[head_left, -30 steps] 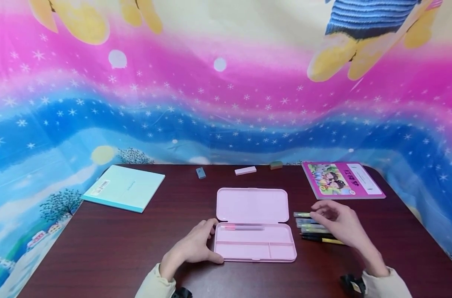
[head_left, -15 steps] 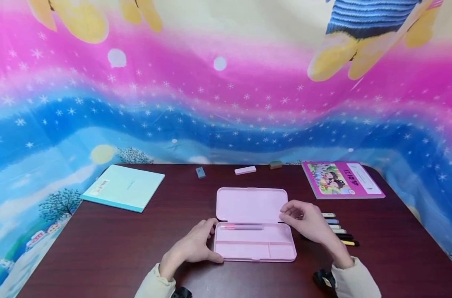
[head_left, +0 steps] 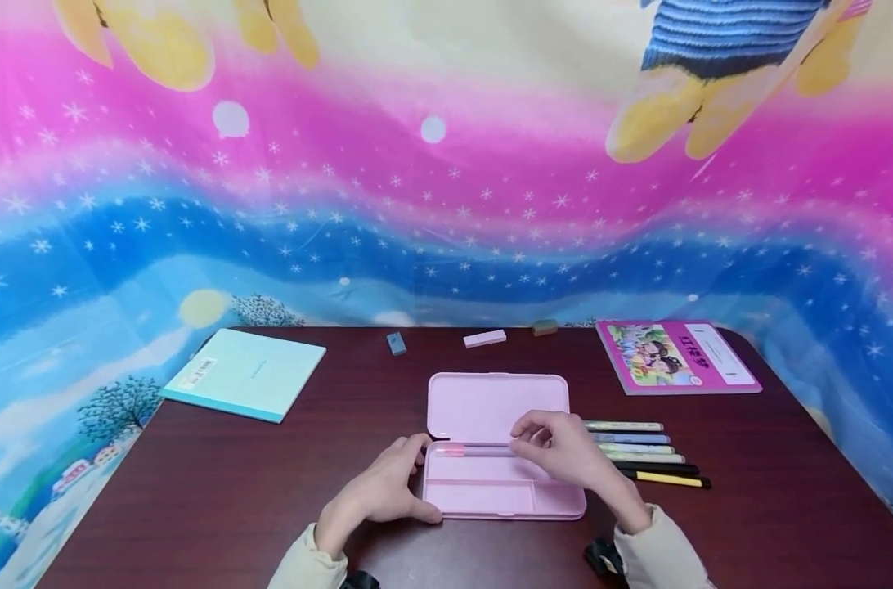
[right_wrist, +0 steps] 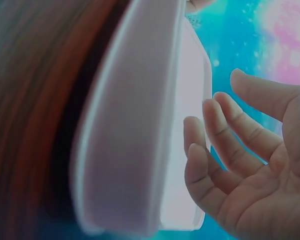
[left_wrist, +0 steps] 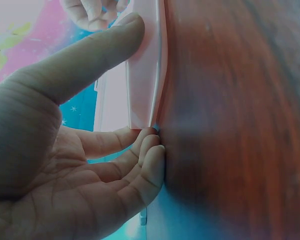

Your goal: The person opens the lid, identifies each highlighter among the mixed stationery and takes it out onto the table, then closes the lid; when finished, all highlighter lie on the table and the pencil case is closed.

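A pink pencil case [head_left: 483, 496] lies with its lid [head_left: 483, 402] raised. A pink-capped pen [head_left: 476, 451] rests in its long back compartment. My left hand [head_left: 388, 483] holds the case's left end, thumb along the front side and fingers at the end wall, as the left wrist view shows on the case side [left_wrist: 144, 75]. Over the right part of the case hovers my right hand [head_left: 564, 450], near the pen's right end, which it partly covers. In the right wrist view that hand [right_wrist: 250, 190] has loosely bent fingers, thumb apart, with nothing between them.
Several pens and markers [head_left: 638, 438] lie right of the case. Along the back edge sit a blue eraser [head_left: 396, 343], a pink-white eraser [head_left: 485, 338] and a greenish block [head_left: 545, 327]. A mint notebook [head_left: 248, 372] lies left, a magenta book [head_left: 678, 357] right.
My right hand has moved left from above the pens to over the case, uncovering the pens. The left hand and the case have stayed put.
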A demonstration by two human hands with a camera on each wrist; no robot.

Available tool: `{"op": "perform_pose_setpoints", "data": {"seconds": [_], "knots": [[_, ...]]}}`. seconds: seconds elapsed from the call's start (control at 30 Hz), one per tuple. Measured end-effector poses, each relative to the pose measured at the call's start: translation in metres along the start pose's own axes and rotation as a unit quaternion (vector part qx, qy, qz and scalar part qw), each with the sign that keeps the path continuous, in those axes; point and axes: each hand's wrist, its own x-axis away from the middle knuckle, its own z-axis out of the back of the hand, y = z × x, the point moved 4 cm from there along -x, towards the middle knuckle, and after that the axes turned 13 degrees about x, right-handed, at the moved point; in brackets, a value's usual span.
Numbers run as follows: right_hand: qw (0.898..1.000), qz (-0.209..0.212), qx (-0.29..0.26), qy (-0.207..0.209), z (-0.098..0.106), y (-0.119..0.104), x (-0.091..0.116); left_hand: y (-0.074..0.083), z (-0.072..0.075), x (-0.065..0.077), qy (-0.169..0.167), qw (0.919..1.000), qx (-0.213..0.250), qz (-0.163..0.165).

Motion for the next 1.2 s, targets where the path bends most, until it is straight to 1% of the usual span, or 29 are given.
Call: {"op": "perform_pose_setpoints", "data": {"seconds": [0.13,0.23,0.4,0.53,0.77,0.9,1.2], "knots": [[1.0,0.004,0.018,-0.009,-0.0059,-0.0031,-0.001,-0.0009,-0.0004,0.0003,0.0,1.0,0.0,0.001],[0.999,0.009,0.026,-0.022,-0.009,-0.0032,0.0002,-0.0021,-0.0004,0.0001,-0.001,1.0,-0.002,0.003],[0.999,0.015,0.031,-0.04,-0.0078,-0.003,0.0024,-0.0037,-0.0004,-0.0011,0.0,1.0,-0.006,0.006],[0.998,0.006,0.042,-0.048,-0.0067,-0.0035,0.0035,-0.0041,-0.0003,-0.0011,0.0,1.0,-0.008,0.006],[0.996,-0.01,0.065,-0.052,-0.0066,-0.0058,0.0038,-0.0024,-0.0003,-0.0008,0.001,1.0,-0.005,0.007],[0.995,0.0,0.085,-0.047,-0.0049,-0.0089,0.0053,-0.0009,-0.0001,-0.0002,0.002,1.0,-0.004,0.004],[0.994,0.019,0.097,-0.048,-0.0053,-0.0098,0.0053,-0.0008,-0.0002,0.0005,0.004,1.0,-0.003,0.0]]}}
